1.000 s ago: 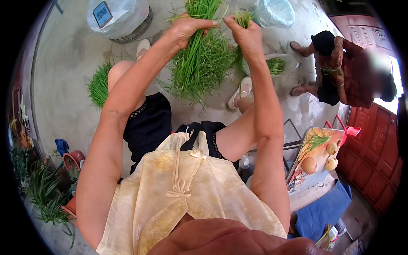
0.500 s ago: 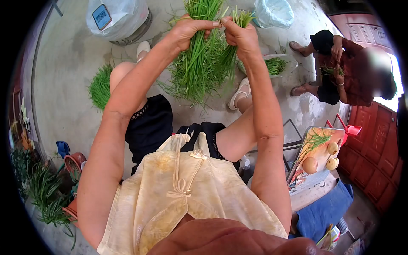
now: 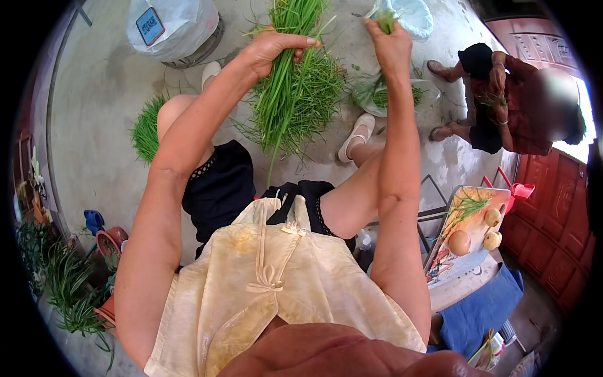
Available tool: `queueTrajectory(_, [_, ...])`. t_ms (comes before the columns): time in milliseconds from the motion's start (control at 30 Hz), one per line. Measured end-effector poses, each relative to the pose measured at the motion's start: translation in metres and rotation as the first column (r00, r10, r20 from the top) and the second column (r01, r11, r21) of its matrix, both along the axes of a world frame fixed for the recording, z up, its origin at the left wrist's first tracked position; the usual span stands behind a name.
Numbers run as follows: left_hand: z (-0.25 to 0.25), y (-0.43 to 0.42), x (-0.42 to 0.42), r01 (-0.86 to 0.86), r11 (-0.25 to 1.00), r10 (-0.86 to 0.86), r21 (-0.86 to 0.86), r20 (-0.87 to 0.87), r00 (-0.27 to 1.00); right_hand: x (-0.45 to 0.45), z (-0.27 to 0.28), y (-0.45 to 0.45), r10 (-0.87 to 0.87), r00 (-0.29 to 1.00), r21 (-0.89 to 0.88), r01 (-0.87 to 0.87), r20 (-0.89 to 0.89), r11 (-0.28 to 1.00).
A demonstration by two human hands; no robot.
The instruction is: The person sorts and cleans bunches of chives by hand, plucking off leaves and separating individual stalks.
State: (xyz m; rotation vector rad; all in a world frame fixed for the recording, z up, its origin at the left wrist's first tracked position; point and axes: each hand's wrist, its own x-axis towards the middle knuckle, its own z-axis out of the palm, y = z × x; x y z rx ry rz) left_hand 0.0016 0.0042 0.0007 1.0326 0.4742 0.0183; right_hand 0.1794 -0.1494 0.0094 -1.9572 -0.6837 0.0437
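My left hand (image 3: 276,51) is closed around a thick bunch of chives (image 3: 290,81), long green stalks hanging down toward my knees. One long stalk slants across the bunch. Over to the right, my right hand (image 3: 391,53) grips a smaller bunch of chives (image 3: 385,24), its light ends sticking out above the fingers. That hand is close to a basket lined with a pale blue bag (image 3: 411,19). Beneath the left hand a loose heap of chives (image 3: 323,94) lies on the concrete floor.
A clear bag with chives (image 3: 414,97) lies beside my right foot. Another pile of chives (image 3: 147,129) is left of my knee. A phone (image 3: 150,26) rests on a bag-covered bucket (image 3: 188,31). At right sit a co-worker (image 3: 521,100) and a board with potatoes (image 3: 471,220).
My right hand has moved away from my left, to the right and upward toward the lined basket, taking the smaller bunch along. My left hand stays nearly in place with its bunch.
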Motion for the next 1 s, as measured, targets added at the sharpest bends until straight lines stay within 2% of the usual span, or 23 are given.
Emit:
queueTrajectory(67, [0.0, 0.001, -0.001, -0.022, 0.999, 0.021, 0.032, 0.017, 1.0, 0.005, -0.01, -0.003, 0.127, 0.991, -0.232, -0.115, 0.037, 0.966])
queueTrajectory(167, [0.0, 0.002, 0.0, -0.066, 0.993, 0.062, 0.097, 0.048, 0.997, -0.01, -0.001, -0.003, 0.195, 0.977, -0.166, -0.179, 0.089, 0.97])
queueTrajectory(267, [0.002, 0.001, 0.001, -0.092, 0.985, 0.084, 0.147, 0.058, 0.995, -0.028, 0.011, 0.002, 0.243, 0.925, 0.128, -0.214, -0.293, 0.968])
queueTrajectory(367, [0.0, -0.003, 0.004, -0.107, 0.976, 0.092, 0.188, 0.085, 0.992, -0.046, 0.017, 0.008, 0.354, 0.773, 0.239, -0.265, -0.526, 0.934])
queueTrajectory(467, [-0.004, -0.006, 0.007, -0.119, 0.967, 0.095, 0.226, 0.114, 0.989, -0.051, 0.008, 0.014, 0.36, 0.69, 0.248, -0.261, -0.628, 0.933])
queueTrajectory(533, [-0.004, -0.007, 0.007, -0.112, 0.973, 0.087, 0.203, 0.13, 0.988, -0.053, 0.013, 0.013, 0.428, 0.638, 0.345, -0.259, -0.64, 0.902])
queueTrajectory(633, [0.002, 0.001, 0.005, -0.037, 0.999, 0.037, 0.027, 0.007, 0.999, -0.043, 0.018, 0.01, 0.465, 0.622, 0.457, -0.188, -0.63, 0.869])
queueTrajectory(700, [0.003, 0.001, 0.005, -0.039, 0.994, 0.044, -0.101, 0.046, 0.998, -0.029, 0.017, 0.005, 0.444, 0.628, 0.504, -0.094, -0.639, 0.858])
queueTrajectory(767, [0.001, 0.002, 0.002, -0.005, 0.982, 0.021, -0.187, 0.082, 0.996, -0.018, 0.017, 0.002, 0.559, 0.544, 0.604, -0.115, -0.626, 0.789])
queueTrajectory(933, [0.0, -0.003, 0.0, 0.064, 0.995, -0.056, -0.083, 0.091, 0.994, -0.012, 0.015, 0.002, 0.751, 0.326, 0.75, -0.157, -0.575, 0.642])
queueTrajectory(1000, [0.0, -0.003, -0.001, 0.073, 0.995, -0.068, -0.063, 0.081, 0.994, -0.013, 0.018, 0.002, 0.737, 0.384, 0.739, -0.176, -0.557, 0.65])
